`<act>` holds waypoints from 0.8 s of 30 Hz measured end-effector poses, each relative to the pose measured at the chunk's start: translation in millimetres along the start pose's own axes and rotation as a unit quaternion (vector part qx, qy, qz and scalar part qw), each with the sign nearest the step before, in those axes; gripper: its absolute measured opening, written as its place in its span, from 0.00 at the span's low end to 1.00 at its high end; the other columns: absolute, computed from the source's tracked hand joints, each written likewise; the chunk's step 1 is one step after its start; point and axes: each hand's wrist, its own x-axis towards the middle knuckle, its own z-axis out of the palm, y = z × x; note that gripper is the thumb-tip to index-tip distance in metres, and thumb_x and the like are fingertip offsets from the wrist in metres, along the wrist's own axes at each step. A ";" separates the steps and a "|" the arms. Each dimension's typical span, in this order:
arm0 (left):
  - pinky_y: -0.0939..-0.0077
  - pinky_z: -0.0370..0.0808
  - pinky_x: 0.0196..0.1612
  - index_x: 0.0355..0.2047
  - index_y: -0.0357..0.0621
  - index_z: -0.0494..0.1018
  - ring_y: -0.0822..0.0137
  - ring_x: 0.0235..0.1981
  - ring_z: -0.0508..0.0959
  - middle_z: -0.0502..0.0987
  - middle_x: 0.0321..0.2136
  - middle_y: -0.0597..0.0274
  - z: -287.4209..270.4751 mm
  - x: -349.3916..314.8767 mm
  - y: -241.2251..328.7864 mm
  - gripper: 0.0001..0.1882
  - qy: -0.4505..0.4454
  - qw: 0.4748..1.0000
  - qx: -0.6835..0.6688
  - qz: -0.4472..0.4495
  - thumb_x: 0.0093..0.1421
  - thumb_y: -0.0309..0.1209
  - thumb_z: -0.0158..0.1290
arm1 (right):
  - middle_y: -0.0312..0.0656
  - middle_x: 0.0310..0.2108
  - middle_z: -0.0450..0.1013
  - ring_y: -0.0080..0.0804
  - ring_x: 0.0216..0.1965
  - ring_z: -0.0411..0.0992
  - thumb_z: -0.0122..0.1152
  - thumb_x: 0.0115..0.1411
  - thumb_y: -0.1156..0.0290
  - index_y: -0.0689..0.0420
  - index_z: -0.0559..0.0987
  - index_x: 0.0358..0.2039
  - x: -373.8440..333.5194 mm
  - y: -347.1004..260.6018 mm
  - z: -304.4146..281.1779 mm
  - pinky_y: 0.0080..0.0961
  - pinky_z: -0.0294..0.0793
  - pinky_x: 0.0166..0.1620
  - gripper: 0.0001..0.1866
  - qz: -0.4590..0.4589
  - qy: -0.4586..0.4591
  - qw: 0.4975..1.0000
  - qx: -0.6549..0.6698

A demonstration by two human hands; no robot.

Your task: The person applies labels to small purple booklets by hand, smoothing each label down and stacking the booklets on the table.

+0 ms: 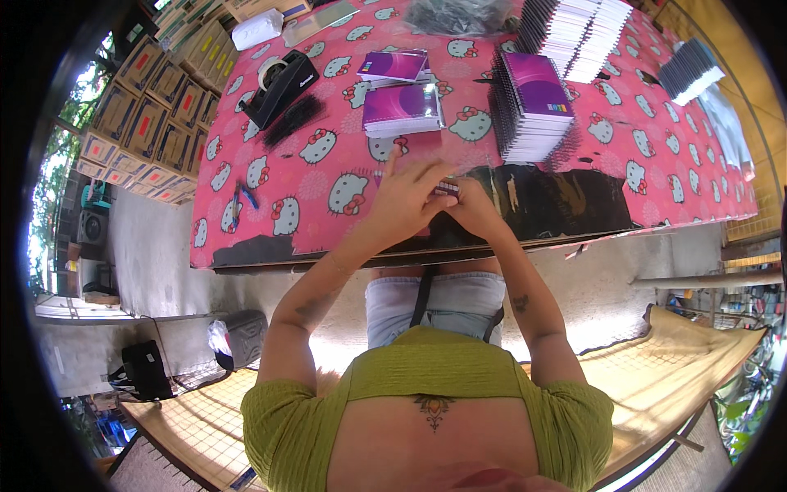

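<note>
Both hands meet above the table's near edge, around a small dark printed piece (447,189) that is mostly hidden; I cannot tell what it belongs to. My left hand (406,195) lies over it with its fingers apart, the index finger stretched away from me and the others reaching toward the right hand. Curled against the piece, my right hand (475,209) grips it from the right. Just beyond the hands lies a short stack of purple-covered notebooks (402,108), with another small purple pile (393,65) behind it. A taller stack of spiral-bound purple notebooks (537,98) stands to the right.
A black tape dispenser (279,86) stands at left on the pink cat-patterned tablecloth (320,184), near blue pens (248,197). White-paged spiral stacks (574,37) and clear plastic (459,15) lie far back. The cloth is torn over a black patch (566,201). Cartons (147,115) are piled left.
</note>
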 end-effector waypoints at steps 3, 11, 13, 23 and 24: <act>0.42 0.55 0.67 0.43 0.49 0.77 0.61 0.42 0.80 0.80 0.37 0.65 -6.1 -4.8 -16.9 0.10 -0.052 0.999 0.013 -0.009 0.62 0.34 0.57 | 0.52 0.34 0.79 0.39 0.34 0.78 0.67 0.58 0.73 0.64 0.80 0.44 -5.9 -29.4 -13.2 0.30 0.74 0.40 0.15 0.000 0.020 0.999 -0.035; 0.44 0.58 0.65 0.40 0.50 0.77 0.60 0.39 0.79 0.80 0.35 0.65 -2.3 -8.9 -14.8 0.08 -0.024 1.000 -0.001 -0.001 0.60 0.32 0.59 | 0.43 0.35 0.80 0.22 0.34 0.75 0.64 0.61 0.74 0.62 0.83 0.42 -4.0 -38.2 -61.6 0.23 0.72 0.40 0.09 0.039 -0.039 0.997 -0.050; 0.44 0.59 0.64 0.40 0.50 0.77 0.60 0.39 0.79 0.80 0.34 0.65 -3.5 -8.5 -15.0 0.08 -0.028 1.000 -0.001 -0.004 0.60 0.32 0.59 | 0.43 0.33 0.80 0.25 0.32 0.76 0.63 0.59 0.75 0.62 0.83 0.39 -2.1 -41.5 -62.7 0.24 0.72 0.38 0.08 0.008 -0.044 0.998 -0.054; 0.54 0.73 0.49 0.45 0.45 0.76 0.52 0.40 0.78 0.77 0.38 0.57 -19.0 -3.4 13.3 0.14 -0.068 0.997 0.011 -0.027 0.58 0.27 0.57 | 0.44 0.23 0.71 0.49 0.28 0.73 0.65 0.44 0.77 0.60 0.72 0.24 -2.6 -45.8 -31.9 0.41 0.72 0.32 0.09 -0.076 0.150 0.963 -0.208; 0.55 0.74 0.48 0.45 0.44 0.76 0.51 0.41 0.78 0.77 0.38 0.56 -24.1 1.0 17.2 0.14 -0.081 0.995 -0.002 -0.066 0.58 0.27 0.58 | 0.46 0.29 0.74 0.47 0.33 0.75 0.66 0.48 0.76 0.60 0.77 0.32 -3.4 -49.6 -34.4 0.37 0.74 0.33 0.10 -0.082 0.154 0.955 -0.240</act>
